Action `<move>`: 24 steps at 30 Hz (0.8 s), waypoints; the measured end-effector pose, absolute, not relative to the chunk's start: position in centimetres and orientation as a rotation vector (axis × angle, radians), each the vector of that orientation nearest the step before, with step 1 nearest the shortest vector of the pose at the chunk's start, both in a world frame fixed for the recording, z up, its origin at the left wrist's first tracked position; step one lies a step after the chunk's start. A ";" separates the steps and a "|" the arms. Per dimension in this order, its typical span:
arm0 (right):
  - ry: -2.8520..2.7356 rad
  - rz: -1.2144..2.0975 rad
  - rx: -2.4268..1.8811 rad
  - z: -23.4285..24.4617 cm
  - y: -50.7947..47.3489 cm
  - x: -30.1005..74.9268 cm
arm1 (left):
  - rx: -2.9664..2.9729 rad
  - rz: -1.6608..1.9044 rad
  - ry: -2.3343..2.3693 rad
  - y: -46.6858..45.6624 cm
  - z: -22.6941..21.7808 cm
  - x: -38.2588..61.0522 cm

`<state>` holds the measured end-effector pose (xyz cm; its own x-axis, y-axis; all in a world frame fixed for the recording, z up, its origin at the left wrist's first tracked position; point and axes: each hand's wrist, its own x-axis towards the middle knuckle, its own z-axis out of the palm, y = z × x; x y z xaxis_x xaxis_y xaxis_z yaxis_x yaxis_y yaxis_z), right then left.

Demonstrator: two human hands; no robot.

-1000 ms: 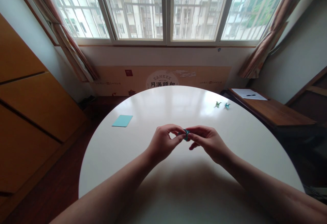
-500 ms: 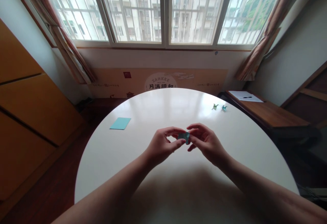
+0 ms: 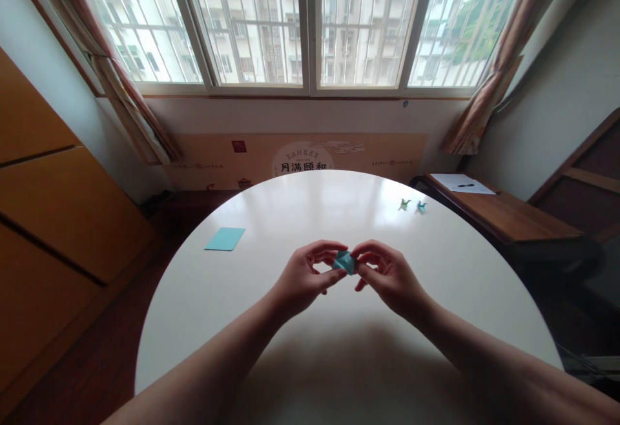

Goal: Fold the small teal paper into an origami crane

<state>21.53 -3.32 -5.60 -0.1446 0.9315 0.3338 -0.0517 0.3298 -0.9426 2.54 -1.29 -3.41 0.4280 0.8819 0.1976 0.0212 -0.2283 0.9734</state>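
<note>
While the left hand [image 3: 307, 276] pinches one side of a small folded paper [image 3: 343, 262], the right hand [image 3: 394, 276] grips the other, so each grip is closed on it over the white desk [image 3: 310, 218]. Half a second ago the right forefinger stood off the paper; now it bends in close, and a paler, creased face shows. Beyond lie a blue square sheet [image 3: 225, 239], left, and two paper birds [image 3: 404, 205], right. Behind, a tan panel [image 3: 303, 154] reads "ZANKEE" and "月满颐和"; its smaller lettering is illegible.
</note>
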 end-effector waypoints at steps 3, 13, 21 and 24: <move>-1.430 1.083 -0.857 -5.6 -3.3 21.6 | 1.600 0.987 0.806 -1.3 -3.4 2.5; -1.445 1.127 -0.848 -5.8 -3.1 21.9 | 1.643 0.980 0.807 -1.4 -3.4 2.4; -1.463 1.030 -0.910 -5.6 -3.5 21.6 | 1.609 0.950 0.823 -1.7 -3.1 2.8; -1.482 0.948 -0.943 -5.7 -3.6 21.4 | 1.564 0.935 0.795 -1.7 -3.0 2.7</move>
